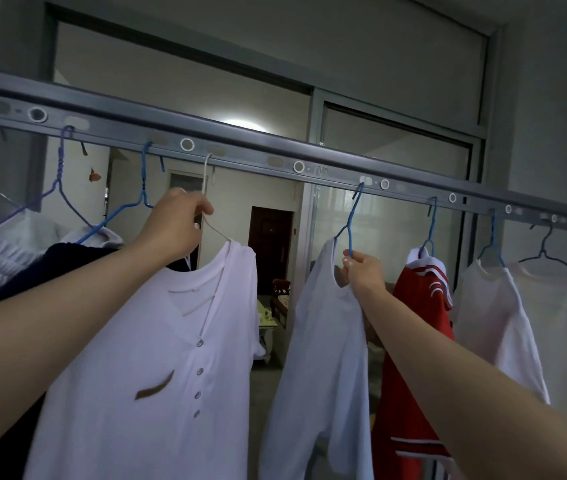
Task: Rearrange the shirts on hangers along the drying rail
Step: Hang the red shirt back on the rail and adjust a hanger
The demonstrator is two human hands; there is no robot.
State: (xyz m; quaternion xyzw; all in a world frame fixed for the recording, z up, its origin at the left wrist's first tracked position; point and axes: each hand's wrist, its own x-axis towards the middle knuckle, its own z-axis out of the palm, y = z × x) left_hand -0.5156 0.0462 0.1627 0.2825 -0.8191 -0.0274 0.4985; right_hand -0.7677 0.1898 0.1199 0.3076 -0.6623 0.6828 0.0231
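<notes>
A grey drying rail (pixel 240 147) with ringed holes slopes across the view. My left hand (pixel 174 221) grips the neck of a white wire hanger (pixel 207 178) hooked on the rail, carrying a white buttoned shirt (pixel 157 358). To the right, my right hand (pixel 361 270) pinches the base of a blue hanger (pixel 353 216), also hooked on the rail, with a plain white shirt (pixel 323 358) on it. Both shirts hang apart with a gap between them.
Left of my left hand hang a dark garment (pixel 50 268) and white clothes on blue hangers. Right of my right hand hang a red and white shirt (pixel 410 358), then pale shirts (pixel 497 323) on blue and dark hangers. Glass sliding doors stand behind the rail.
</notes>
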